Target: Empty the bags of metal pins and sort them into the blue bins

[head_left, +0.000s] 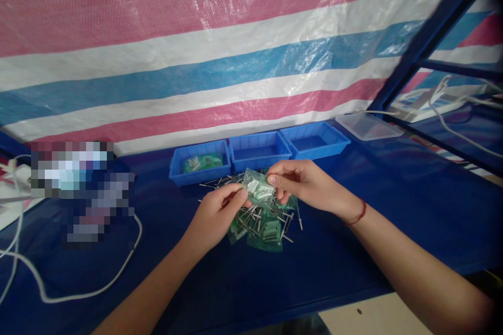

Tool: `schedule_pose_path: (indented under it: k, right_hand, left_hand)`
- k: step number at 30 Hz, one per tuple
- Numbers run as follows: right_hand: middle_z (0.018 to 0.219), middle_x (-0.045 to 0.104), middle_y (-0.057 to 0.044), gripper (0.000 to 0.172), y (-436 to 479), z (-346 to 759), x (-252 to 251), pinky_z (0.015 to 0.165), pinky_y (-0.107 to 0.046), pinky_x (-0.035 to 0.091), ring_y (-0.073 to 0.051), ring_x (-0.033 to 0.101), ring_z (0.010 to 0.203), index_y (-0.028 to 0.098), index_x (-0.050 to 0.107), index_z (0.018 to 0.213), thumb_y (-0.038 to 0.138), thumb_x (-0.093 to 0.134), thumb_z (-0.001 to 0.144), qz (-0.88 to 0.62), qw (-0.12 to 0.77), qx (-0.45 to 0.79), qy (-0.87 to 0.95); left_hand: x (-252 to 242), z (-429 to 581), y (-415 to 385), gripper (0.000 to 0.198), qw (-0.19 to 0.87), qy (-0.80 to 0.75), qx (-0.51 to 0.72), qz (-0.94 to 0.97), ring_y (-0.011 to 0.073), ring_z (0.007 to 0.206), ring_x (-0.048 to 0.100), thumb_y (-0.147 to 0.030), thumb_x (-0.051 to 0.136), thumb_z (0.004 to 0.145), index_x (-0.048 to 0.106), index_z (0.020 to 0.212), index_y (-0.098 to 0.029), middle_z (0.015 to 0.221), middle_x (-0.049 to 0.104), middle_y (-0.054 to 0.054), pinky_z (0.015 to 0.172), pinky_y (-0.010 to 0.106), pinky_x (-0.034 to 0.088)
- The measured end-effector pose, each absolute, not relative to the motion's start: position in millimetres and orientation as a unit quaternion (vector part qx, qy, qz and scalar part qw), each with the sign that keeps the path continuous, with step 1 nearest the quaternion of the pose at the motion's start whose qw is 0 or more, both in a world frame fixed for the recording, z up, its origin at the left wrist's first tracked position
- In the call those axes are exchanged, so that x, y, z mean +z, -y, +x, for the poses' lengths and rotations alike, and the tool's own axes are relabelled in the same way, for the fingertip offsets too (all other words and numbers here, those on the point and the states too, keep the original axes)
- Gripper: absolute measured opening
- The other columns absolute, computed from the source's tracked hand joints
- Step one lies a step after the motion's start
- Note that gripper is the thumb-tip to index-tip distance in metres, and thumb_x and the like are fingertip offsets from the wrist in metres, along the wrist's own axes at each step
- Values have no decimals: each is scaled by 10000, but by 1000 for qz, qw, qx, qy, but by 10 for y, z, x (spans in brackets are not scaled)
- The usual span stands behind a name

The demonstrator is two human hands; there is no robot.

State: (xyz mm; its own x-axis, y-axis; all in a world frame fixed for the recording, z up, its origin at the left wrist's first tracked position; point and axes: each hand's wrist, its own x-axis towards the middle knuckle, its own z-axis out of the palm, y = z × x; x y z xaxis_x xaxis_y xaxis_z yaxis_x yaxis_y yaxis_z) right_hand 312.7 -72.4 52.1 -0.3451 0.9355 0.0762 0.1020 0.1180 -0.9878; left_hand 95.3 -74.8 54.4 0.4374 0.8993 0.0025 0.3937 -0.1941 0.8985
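1. Our left hand [214, 214] pinches one edge of a small clear bag [260, 191] between its fingers [239, 200].
2. Our right hand [306, 183] pinches its other edge.
3. We hold it over metal pins [255, 214] on the blue surface [330, 267], before three bins [260, 160].

Blue surface [334, 251]: three plastic bins [255, 163] along its far edge, blind rivets [255, 215] and green bags [269, 236] heaped centrally, white cable [58, 301] near left edge.
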Motion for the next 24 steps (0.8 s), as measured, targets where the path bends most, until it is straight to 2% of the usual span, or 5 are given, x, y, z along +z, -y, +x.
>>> schedule_pose_path:
  k: [5,9,15,19,24]
  right_hand:
    - [597,575,23,310,745,3107,529,427,-177,485,-58,538,469,156,602,791,464,593,831,-413,376,530,638]
    - [639,591,19,250,771,3069,530,406,-171,477,-69,570,498,166,609,839,416,596,839,-404,443,485,637]
    - [837,692,-43,253,773,3028,517,499,-226,565,-144,677,701,176,669,949,374,662,793,-385,508,491,594]
    - [852,700,-37,239,753,3009,485,547,-237,593,-136,679,716,173,681,931,341,700,762,-388,520,522,553]
    - [864,700,-18,231,728,2984,451,556,-236,597,-114,664,686,176,660,906,269,744,712,-393,532,531,530]
  left_hand:
    - [504,944,724,283,467,-455,309,693,130,624,545,-412,509,882,655,901,-171,755,669,19,570,229,398]
    - [521,944,723,305,479,-448,345,672,109,582,506,-423,523,876,673,960,-171,752,664,19,569,229,410]
    - [551,931,737,361,460,-460,388,653,100,568,507,-446,525,875,694,1031,-167,753,667,25,569,226,421]
    - [525,922,736,304,433,-463,393,666,109,620,559,-378,603,829,682,1059,-196,769,675,8,608,220,458]
    - [482,913,721,435,412,-472,392,674,139,742,627,-345,626,815,588,1229,-219,870,700,14,691,240,493]
